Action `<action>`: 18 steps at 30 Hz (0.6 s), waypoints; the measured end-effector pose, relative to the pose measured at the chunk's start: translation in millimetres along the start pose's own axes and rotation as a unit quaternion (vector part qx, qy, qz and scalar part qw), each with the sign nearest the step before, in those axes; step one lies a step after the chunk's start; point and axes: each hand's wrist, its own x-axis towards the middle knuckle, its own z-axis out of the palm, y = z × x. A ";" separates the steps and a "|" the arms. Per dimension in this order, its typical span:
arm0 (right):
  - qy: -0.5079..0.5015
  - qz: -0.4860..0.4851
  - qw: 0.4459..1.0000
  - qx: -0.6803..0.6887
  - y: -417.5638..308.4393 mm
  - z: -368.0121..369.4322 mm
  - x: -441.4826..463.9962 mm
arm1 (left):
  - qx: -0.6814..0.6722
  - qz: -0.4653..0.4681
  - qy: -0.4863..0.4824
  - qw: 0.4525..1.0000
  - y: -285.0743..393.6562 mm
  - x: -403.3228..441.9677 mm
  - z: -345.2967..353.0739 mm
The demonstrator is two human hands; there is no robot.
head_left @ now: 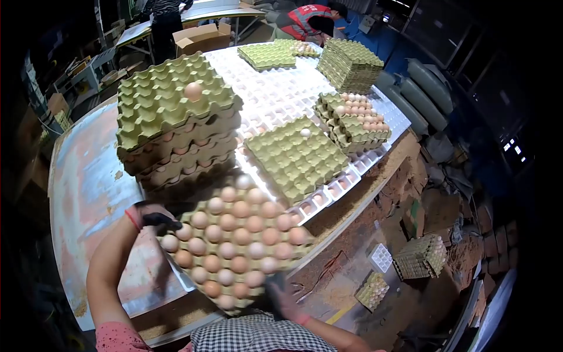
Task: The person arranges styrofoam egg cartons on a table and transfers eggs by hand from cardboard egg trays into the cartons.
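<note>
Held between both hands is a pulp egg tray filled with brown and pale eggs, close to my body at the table's near edge. My left hand, in a dark glove, grips its left side, fingers closed over the rim. At the near right corner, my right hand is closed on the tray's edge, partly blurred. Just beyond the left hand rises a tall stack of egg trays with eggs between the layers and a single egg on top. Right of that stack lies a green tray bearing one pale egg.
White plastic egg trays cover the table's middle. Further stacks and an egg-filled stack stand at the right. A person in a red vest bends at the far end. Tray stacks sit on the floor at right.
</note>
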 end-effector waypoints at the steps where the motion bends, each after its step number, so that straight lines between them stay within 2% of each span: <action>1: -0.015 -0.032 0.998 0.050 15.3 21.7 2.8 | 0.037 -0.022 0.060 0.997 -2.0 -0.6 -6.3; 2: -0.026 0.072 0.977 0.201 5.3 26.7 22.8 | 0.073 -0.040 0.122 0.989 -3.2 0.6 -10.6; 4: -0.175 0.190 0.931 0.259 -24.7 -25.9 61.9 | 0.130 -0.070 0.234 0.961 -8.3 4.2 -8.5; 5: -0.203 0.068 0.951 0.225 3.2 -31.7 70.9 | 0.148 -0.084 0.279 0.945 -11.3 7.6 -5.5; 6: -0.312 0.029 0.942 0.122 5.5 -78.5 100.3 | 0.162 -0.099 0.315 0.930 -12.6 11.7 -1.1; 7: -0.319 0.048 0.947 -0.004 19.8 -117.2 132.4 | 0.168 -0.115 0.346 0.916 -14.5 15.7 4.0; 8: -0.187 0.134 0.968 0.098 40.0 -151.0 165.1 | 0.172 -0.132 0.370 0.903 -14.3 20.4 7.7; 9: -0.073 0.043 0.995 0.044 64.5 -183.9 205.7 | 0.171 -0.151 0.389 0.893 -12.6 23.9 11.0; 10: -0.008 -0.030 0.997 -0.064 74.3 -213.6 246.9 | 0.165 -0.166 0.409 0.882 -10.3 28.1 15.9; 11: 0.072 -0.086 0.978 -0.178 84.0 -243.4 287.7 | 0.156 -0.183 0.424 0.873 -7.5 32.1 21.3; 12: 0.104 -0.126 0.944 -0.287 134.9 -244.0 328.2 | 0.143 -0.200 0.438 0.865 -3.2 34.9 27.2; 14: -0.040 -0.152 0.941 -0.301 161.5 -264.3 389.2 | 0.094 -0.224 0.469 0.849 9.7 38.4 46.3; 16: -0.087 -0.229 0.869 -0.431 196.3 -261.6 431.6 | 0.029 -0.248 0.488 0.836 23.4 38.2 70.3; 18: -0.136 -0.235 0.859 -0.434 219.1 -266.6 449.4 | 0.035 -0.099 0.527 0.843 5.3 46.0 98.0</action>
